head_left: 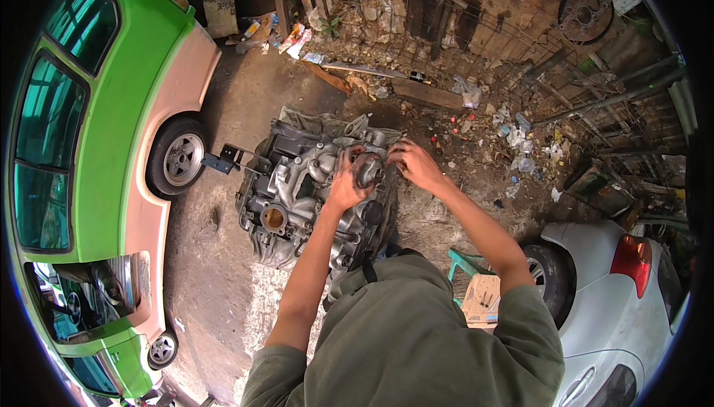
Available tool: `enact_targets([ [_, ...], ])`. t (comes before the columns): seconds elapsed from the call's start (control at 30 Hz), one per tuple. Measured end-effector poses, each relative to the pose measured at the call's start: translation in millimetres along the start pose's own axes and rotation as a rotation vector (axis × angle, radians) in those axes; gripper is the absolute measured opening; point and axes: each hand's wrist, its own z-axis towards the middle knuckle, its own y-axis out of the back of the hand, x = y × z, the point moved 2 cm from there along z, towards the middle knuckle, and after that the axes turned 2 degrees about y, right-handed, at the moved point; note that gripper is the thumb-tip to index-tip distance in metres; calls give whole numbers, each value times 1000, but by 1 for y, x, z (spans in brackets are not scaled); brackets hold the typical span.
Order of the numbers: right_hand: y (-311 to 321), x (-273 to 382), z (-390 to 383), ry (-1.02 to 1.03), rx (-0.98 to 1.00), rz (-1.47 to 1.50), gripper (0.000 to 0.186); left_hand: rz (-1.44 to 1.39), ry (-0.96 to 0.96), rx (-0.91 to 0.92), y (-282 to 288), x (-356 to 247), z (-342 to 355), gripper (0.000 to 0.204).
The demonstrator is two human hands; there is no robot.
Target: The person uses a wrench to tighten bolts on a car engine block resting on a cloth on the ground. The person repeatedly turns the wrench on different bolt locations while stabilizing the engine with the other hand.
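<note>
One large, grey cast-metal engine [303, 190] occupies my view's centre. At its right side, I cannot tell whether my right hand [415, 164], fingers bent, pinches anything; my left hand [349, 184] curls its fingers over a rounded, silver metal part [368, 172].

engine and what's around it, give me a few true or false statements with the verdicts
1. The left hand is on the engine. True.
2. The right hand is down by the green car's wheel. False: the right hand is at the engine's right edge, and the wheel is off to the left.
3. The green car stands left of the engine. True.
4. The person's shirt is bright red. False: the shirt is dull green.
5. The silver car has a red tail light. True.
</note>
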Motion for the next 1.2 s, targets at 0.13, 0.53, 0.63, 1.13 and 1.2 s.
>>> enact_targets([
  [0.13, -6, -2, -8, -52, -29, 115, 24, 5, 3, 7, 0, 0, 0, 64],
  [0.53, -33, 12, -37, -326, -239, 297, 18, 27, -4, -2, -1, 2, 0, 63],
  [0.63, -46, 18, -43, -505, -267, 432, 17, 16, -3, 0, -1, 1, 0, 63],
  [1.13, -78, 35, -63, -828, -306, 1014, 24, 25, -32, -22, -1, 1, -1, 61],
  [1.2, -73, 45, -69, -857, -289, 1191, 26, 35, -36, -29, -1, 0, 0, 61],
])
